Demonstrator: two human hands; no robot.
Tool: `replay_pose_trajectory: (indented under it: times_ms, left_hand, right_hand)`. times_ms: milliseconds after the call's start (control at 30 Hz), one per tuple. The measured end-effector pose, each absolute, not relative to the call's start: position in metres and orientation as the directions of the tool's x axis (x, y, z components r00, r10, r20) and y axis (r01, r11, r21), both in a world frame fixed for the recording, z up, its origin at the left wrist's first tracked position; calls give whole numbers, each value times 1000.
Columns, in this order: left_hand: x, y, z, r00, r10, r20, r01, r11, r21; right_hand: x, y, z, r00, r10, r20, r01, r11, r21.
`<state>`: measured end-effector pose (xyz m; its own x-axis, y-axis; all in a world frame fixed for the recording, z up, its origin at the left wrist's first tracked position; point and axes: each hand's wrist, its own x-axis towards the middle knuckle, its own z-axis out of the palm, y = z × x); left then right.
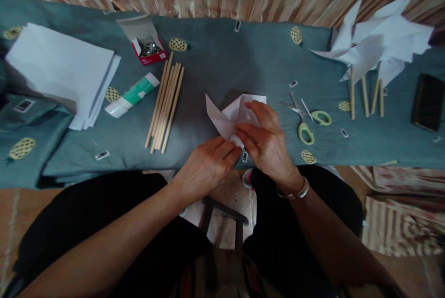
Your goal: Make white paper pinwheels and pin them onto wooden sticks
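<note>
A white paper pinwheel, partly folded with pointed corners standing up, is between my hands near the front edge of the cloth. My left hand is closed on its lower edge, thumb and fingers pinched together. My right hand grips the paper from the right, its fingers bent over the folded middle. Some of the folds are hidden behind my fingers. To the right lie green-handled scissors, blades apart. Several wooden sticks lie in a bunch to the left.
A stack of white paper lies at the left, beside a glue tube. Behind them stands an open red box of metal fasteners. Several finished pinwheels on sticks lie at the right, near a dark phone.
</note>
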<state>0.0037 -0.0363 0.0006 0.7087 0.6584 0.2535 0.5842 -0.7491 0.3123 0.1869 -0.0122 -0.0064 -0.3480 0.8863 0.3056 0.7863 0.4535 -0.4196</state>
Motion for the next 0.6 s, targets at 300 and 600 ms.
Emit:
replay_pose_trajectory:
  times_ms: [300,600]
  left_hand:
    - [4,-36,0,715,663,222,590,-743,316]
    - [3,-37,0,695,680,233,605,-728,322]
  right_hand:
    - [185,-27,-19,-412,872,266,830,479,-285]
    - [178,-29,-22,-406,887,220,825,460,-329]
